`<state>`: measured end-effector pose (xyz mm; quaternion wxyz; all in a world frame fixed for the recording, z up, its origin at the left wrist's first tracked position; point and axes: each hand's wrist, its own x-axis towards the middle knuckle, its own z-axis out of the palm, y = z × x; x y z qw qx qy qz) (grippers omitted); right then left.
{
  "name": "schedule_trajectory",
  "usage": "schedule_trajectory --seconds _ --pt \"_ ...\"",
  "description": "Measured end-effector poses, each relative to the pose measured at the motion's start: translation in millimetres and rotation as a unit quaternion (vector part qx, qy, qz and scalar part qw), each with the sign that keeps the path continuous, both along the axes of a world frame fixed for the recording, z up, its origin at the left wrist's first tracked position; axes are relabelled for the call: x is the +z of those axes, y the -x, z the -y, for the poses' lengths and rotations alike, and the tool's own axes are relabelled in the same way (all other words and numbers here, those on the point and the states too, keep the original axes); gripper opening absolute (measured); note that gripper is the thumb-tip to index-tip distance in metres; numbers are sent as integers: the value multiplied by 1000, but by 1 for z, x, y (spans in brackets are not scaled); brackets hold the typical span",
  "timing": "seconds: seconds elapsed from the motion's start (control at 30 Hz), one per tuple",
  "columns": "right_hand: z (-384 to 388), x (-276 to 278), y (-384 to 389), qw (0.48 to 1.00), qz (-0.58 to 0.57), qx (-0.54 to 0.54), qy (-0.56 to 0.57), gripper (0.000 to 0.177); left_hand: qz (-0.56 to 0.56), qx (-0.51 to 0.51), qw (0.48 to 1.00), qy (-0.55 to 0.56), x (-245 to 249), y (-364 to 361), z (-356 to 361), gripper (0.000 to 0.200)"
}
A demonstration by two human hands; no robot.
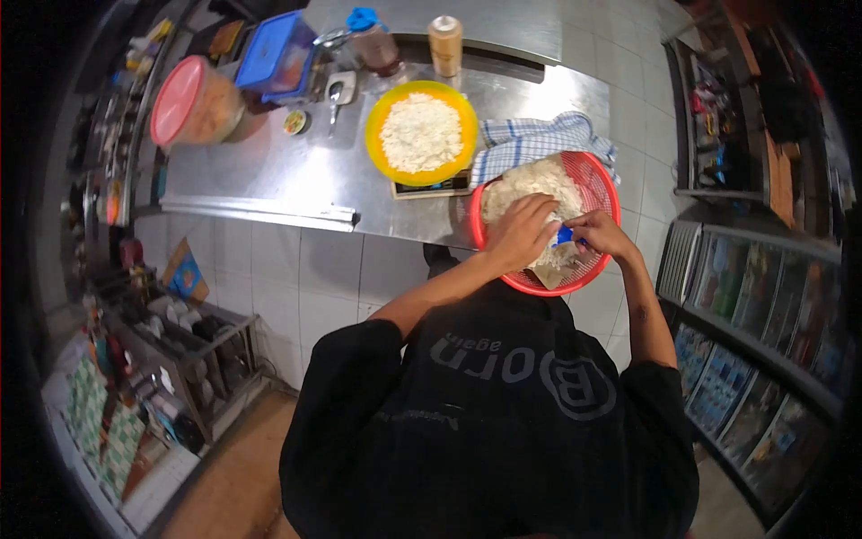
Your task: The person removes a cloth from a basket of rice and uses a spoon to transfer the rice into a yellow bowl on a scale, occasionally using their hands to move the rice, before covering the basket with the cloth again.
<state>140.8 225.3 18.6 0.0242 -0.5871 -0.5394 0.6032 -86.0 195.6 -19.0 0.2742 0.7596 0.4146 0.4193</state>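
Observation:
A red mesh basket (pixel 614 202) sits at the table's front right corner with white, crumb-like food (pixel 548 184) inside it. A brownish sheet or bag edge (pixel 539 278) shows at the near side. My left hand (pixel 523 235) lies over the food with its fingers stretched out. My right hand (pixel 602 234) is closed on a small blue tool (pixel 564 235) above the food; the tool's full shape is hidden. A yellow plate (pixel 374 135), heaped with similar white food (pixel 422 133), rests on a kitchen scale (pixel 409 191) to the left.
Behind the basket lies a checked cloth (pixel 548 144). Further along the steel table (pixel 260 175) are a sauce bottle (pixel 445 47), a blue-lidded jug (pixel 375 43), a spoon (pixel 335 101), blue containers (pixel 274 54) and a pink-lidded tub (pixel 202 103). A glass-door fridge (pixel 763 296) stands right.

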Motion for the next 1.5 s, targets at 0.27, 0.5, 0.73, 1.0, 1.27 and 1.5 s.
schedule_trajectory --seconds 0.27,0.5,0.73,1.0,1.27,1.5 --pt "-17 39 25 999 6 27 22 32 17 35 999 24 -2 -8 -5 23" --pt "-79 58 102 988 -17 88 -128 34 32 99 992 -69 24 68 -67 23" --pt "-121 -6 199 947 11 44 -317 37 41 240 964 -109 13 150 -118 37" --pt "-103 -10 225 864 -50 12 -500 54 48 340 937 -64 -31 171 -129 46" --pt "-78 45 161 897 -35 -57 -437 56 -119 401 906 -62 -24 168 -118 46" --pt "-6 88 41 933 92 52 -345 48 -83 377 919 -79 -6 161 -83 40"
